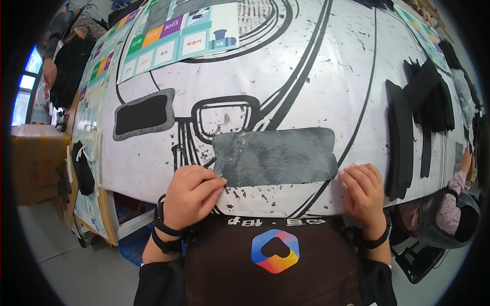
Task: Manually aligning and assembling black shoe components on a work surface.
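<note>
While both curl loosely: left hand (191,196) pinching grey sheet (275,155) edge; right hand (365,193) fingertips on its corner

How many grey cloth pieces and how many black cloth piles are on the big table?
Grey pieces: 2, the long one both hands touch, and a small dark one with a grey border.
Black piles: 2, a long strip and a folded stack, both to the right.
Total: 4

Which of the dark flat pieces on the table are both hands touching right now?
The wide grey rectangular piece at the near edge: the left hand is at its left end, the right hand at its right. The smaller black piece lies untouched farther back left.
</note>
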`<state>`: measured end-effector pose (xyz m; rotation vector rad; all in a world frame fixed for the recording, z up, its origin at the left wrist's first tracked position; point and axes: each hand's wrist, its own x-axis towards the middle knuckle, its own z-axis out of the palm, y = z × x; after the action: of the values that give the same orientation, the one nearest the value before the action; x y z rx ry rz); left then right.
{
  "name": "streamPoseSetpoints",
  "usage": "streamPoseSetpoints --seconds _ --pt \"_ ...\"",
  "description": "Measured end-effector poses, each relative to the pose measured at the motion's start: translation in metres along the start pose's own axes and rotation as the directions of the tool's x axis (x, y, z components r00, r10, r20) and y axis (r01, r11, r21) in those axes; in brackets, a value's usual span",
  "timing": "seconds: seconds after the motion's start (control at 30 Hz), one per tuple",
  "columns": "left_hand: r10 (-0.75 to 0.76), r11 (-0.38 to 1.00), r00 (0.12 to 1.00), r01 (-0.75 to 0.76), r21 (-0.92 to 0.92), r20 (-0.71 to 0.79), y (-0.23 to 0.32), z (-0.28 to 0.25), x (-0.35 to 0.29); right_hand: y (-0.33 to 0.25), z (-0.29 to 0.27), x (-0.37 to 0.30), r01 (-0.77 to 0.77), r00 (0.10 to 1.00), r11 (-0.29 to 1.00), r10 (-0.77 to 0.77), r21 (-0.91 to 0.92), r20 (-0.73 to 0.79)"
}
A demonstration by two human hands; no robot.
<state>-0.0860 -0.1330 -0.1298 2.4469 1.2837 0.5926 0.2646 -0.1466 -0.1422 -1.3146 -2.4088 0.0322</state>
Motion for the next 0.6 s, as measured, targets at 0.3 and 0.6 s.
streamPoseSetpoints --seconds 0.3,0.6 --pt "0.02 0.998 0.995 -0.026 -0.065 -0.098 -0.013 0.01 -0.02 0.004 0.004 0.015 0.087 0.994 0.993 -0.092 0.074 0.055" --pt "-0.075 0.989 0.995 0.066 -0.133 -0.064 -0.011 0.013 -0.018 0.008 0.008 0.01 -0.026 0.999 0.979 0.03 0.203 -0.015"
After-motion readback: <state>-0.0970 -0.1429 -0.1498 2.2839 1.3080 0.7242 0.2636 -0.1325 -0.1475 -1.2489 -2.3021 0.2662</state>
